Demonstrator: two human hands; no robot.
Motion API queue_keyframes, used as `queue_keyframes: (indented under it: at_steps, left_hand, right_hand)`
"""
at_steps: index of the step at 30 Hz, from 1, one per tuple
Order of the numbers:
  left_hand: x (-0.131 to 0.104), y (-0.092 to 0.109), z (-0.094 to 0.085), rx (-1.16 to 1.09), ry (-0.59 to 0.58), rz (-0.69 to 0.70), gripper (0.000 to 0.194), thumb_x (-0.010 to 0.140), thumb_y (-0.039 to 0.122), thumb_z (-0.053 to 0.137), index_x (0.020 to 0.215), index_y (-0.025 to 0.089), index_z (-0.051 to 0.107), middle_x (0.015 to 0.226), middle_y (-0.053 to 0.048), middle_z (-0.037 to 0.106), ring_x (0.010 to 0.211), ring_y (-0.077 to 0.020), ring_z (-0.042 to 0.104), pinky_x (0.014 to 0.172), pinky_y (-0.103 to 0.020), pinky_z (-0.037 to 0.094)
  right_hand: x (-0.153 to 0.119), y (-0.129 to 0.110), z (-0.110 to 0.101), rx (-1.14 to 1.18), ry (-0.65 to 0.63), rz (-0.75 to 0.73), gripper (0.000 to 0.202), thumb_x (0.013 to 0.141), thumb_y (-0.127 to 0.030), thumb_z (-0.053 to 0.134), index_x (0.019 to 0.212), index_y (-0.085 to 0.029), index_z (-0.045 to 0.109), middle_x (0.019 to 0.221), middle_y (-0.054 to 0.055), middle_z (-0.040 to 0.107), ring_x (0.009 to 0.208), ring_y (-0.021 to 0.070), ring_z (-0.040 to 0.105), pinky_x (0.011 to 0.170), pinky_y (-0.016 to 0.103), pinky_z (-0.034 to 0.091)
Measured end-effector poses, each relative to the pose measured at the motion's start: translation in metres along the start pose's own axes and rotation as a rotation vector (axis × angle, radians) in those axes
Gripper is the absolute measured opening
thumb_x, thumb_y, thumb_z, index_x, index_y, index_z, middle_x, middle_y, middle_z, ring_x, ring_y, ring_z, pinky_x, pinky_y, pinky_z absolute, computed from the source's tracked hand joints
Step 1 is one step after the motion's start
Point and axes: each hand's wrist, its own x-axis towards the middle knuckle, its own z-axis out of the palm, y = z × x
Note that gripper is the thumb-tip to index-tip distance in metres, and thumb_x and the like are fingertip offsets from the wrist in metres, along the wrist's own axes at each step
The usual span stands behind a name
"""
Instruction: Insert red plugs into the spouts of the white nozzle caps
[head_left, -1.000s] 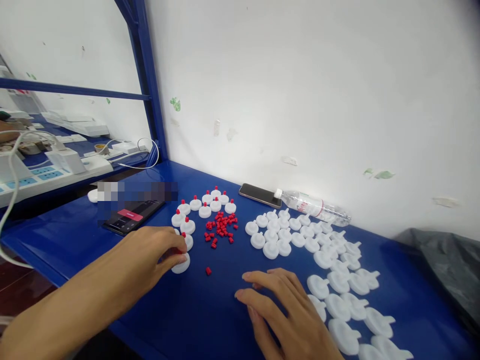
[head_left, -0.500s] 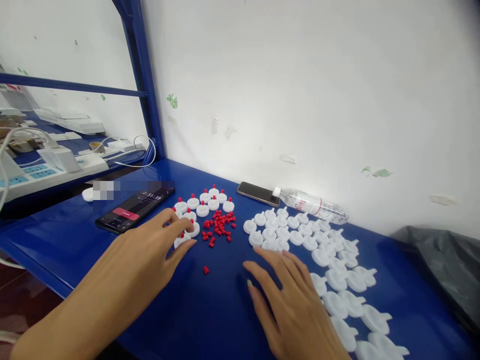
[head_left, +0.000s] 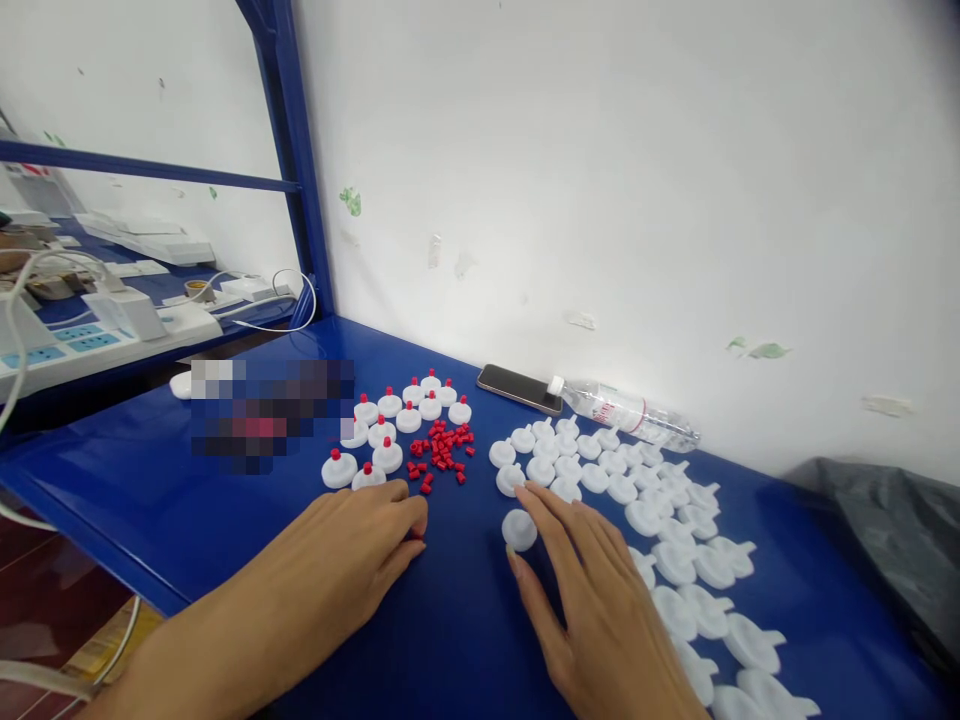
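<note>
My right hand (head_left: 589, 590) pinches a white round cap-like piece (head_left: 519, 530) between thumb and index finger, just above the blue tabletop. Beside and beyond that hand spread many white pieces with a short stem (head_left: 643, 516). My left hand (head_left: 367, 545) rests low over the table, its fingertips curled together where a single red cap lay; what they hold is hidden. Just past it sits a heap of small red caps (head_left: 442, 448). White pieces topped with red caps (head_left: 387, 456) stand upright in a group at its left.
A dark phone (head_left: 519, 387) and a clear plastic bottle (head_left: 626, 412) lie along the wall. Black plastic sheeting (head_left: 885, 540) is at the right edge. A blurred-out patch covers a device at left. A power strip (head_left: 97, 345) and cables are beyond the blue frame.
My left hand has drawn back from the capped pieces towards me, over the stray red cap. My right hand has taken hold of a white piece.
</note>
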Motion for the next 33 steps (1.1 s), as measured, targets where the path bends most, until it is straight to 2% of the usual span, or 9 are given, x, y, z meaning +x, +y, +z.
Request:
queue_keyframes:
  at_steps: [2, 5, 8, 11, 14, 17, 20, 25, 33]
  left_hand:
    - [0.001, 0.009, -0.003, 0.015, 0.014, -0.033, 0.020, 0.098, 0.026, 0.049, 0.092, 0.027, 0.068, 0.095, -0.002, 0.072, 0.082, -0.0187, 0.067, 0.073, -0.029, 0.046]
    - [0.002, 0.018, -0.005, -0.010, 0.053, -0.031, 0.018, 0.098, 0.026, 0.050, 0.097, 0.028, 0.068, 0.091, 0.000, 0.072, 0.078, -0.0177, 0.067, 0.070, -0.029, 0.045]
    - [0.003, 0.024, -0.005, -0.078, 0.104, 0.076, 0.018, 0.099, 0.027, 0.052, 0.102, 0.029, 0.070, 0.093, 0.002, 0.074, 0.079, -0.0150, 0.068, 0.074, -0.026, 0.048]
    - [0.004, 0.027, -0.005, -0.142, 0.153, 0.198, 0.020, 0.101, 0.026, 0.051, 0.108, 0.029, 0.070, 0.100, 0.001, 0.073, 0.084, -0.0129, 0.068, 0.077, -0.023, 0.049]
    - [0.003, 0.029, -0.003, -0.159, 0.105, 0.270, 0.025, 0.102, 0.021, 0.049, 0.114, 0.031, 0.068, 0.107, 0.002, 0.069, 0.086, -0.0097, 0.067, 0.076, -0.021, 0.047]
    - [0.001, 0.032, 0.000, -0.131, 0.014, 0.296, 0.027, 0.102, 0.018, 0.049, 0.116, 0.034, 0.065, 0.111, 0.004, 0.065, 0.088, -0.0087, 0.064, 0.075, -0.021, 0.044]
    - [-0.001, 0.035, 0.001, -0.134, -0.009, 0.304, 0.025, 0.103, 0.020, 0.048, 0.116, 0.035, 0.063, 0.113, 0.004, 0.063, 0.092, -0.0093, 0.063, 0.077, -0.022, 0.043]
    - [0.001, 0.034, 0.000, -0.162, 0.022, 0.332, 0.023, 0.104, 0.023, 0.048, 0.117, 0.035, 0.063, 0.113, 0.004, 0.063, 0.094, -0.0086, 0.063, 0.080, -0.021, 0.042]
    - [0.005, 0.034, 0.002, -0.208, 0.103, 0.386, 0.025, 0.104, 0.021, 0.047, 0.117, 0.032, 0.065, 0.111, 0.002, 0.065, 0.088, -0.0073, 0.064, 0.075, -0.018, 0.044]
  right_hand:
    - [-0.002, 0.002, 0.005, -0.002, -0.036, 0.023, 0.042, 0.104, -0.028, 0.045, 0.144, -0.014, 0.048, 0.126, 0.014, 0.068, 0.111, 0.0263, 0.068, 0.100, 0.048, 0.053]
    - [-0.003, 0.002, 0.008, 0.070, -0.074, 0.000, 0.034, 0.106, -0.026, 0.043, 0.136, -0.018, 0.055, 0.114, 0.009, 0.072, 0.103, 0.0231, 0.071, 0.103, 0.050, 0.052]
    - [-0.001, -0.003, 0.003, 0.130, -0.053, -0.083, 0.030, 0.105, -0.021, 0.043, 0.130, -0.018, 0.059, 0.110, 0.008, 0.073, 0.102, 0.0212, 0.072, 0.101, 0.045, 0.056]
    - [0.001, -0.008, -0.003, 0.149, -0.027, -0.122, 0.034, 0.105, -0.020, 0.043, 0.135, -0.012, 0.057, 0.111, 0.012, 0.072, 0.102, 0.0213, 0.072, 0.091, 0.035, 0.061]
    - [-0.001, -0.009, -0.006, 0.198, -0.021, -0.115, 0.034, 0.103, -0.018, 0.045, 0.134, -0.011, 0.057, 0.111, 0.014, 0.070, 0.101, 0.0196, 0.072, 0.084, 0.027, 0.063]
    - [-0.002, -0.008, -0.005, 0.224, 0.015, -0.110, 0.032, 0.100, -0.016, 0.050, 0.130, -0.010, 0.059, 0.114, 0.015, 0.070, 0.102, 0.0211, 0.072, 0.085, 0.029, 0.063]
    - [-0.001, -0.009, -0.004, 0.259, 0.043, -0.121, 0.030, 0.097, -0.014, 0.055, 0.126, -0.009, 0.060, 0.113, 0.015, 0.072, 0.101, 0.0231, 0.072, 0.087, 0.034, 0.063]
    - [0.001, -0.012, -0.005, 0.268, 0.072, -0.103, 0.029, 0.096, -0.014, 0.056, 0.125, -0.010, 0.061, 0.106, 0.013, 0.073, 0.092, 0.0230, 0.072, 0.083, 0.036, 0.064]
    - [0.001, -0.011, -0.006, 0.259, 0.094, -0.090, 0.030, 0.096, -0.012, 0.056, 0.125, -0.009, 0.061, 0.105, 0.013, 0.072, 0.091, 0.0220, 0.071, 0.080, 0.034, 0.063]
